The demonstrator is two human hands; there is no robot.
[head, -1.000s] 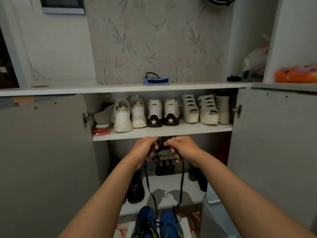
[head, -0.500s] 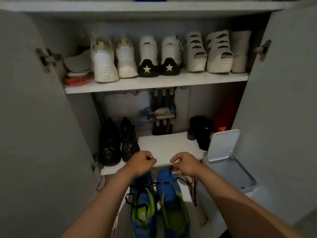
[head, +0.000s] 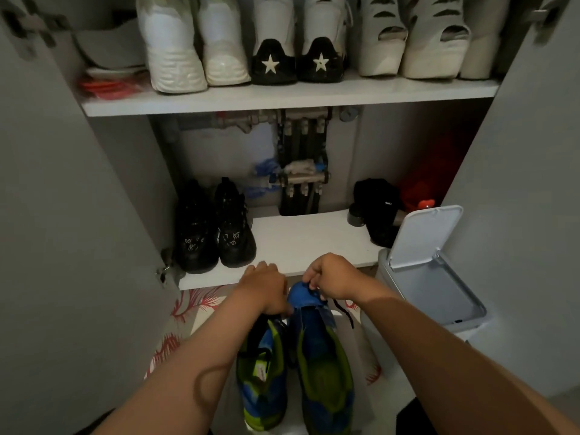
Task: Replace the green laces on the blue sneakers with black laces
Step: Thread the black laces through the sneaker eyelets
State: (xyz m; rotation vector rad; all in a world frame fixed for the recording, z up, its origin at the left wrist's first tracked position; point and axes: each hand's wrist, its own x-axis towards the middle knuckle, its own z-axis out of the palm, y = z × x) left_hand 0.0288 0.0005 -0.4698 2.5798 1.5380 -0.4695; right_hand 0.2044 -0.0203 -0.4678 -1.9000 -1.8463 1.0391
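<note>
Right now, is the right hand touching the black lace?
Touching. The head view shows the right hand pinching one end of the black lace just above the toe of a blue sneaker.

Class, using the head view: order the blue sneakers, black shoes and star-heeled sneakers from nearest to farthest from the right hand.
1. blue sneakers: floor, under the right hand pinching a black lace.
2. black shoes: lower shelf, left.
3. star-heeled sneakers: upper shelf.

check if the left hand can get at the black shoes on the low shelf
Probably yes: the left hand sits by the shelf edge, the black shoes stand just beyond it, and nothing lies between.
</note>
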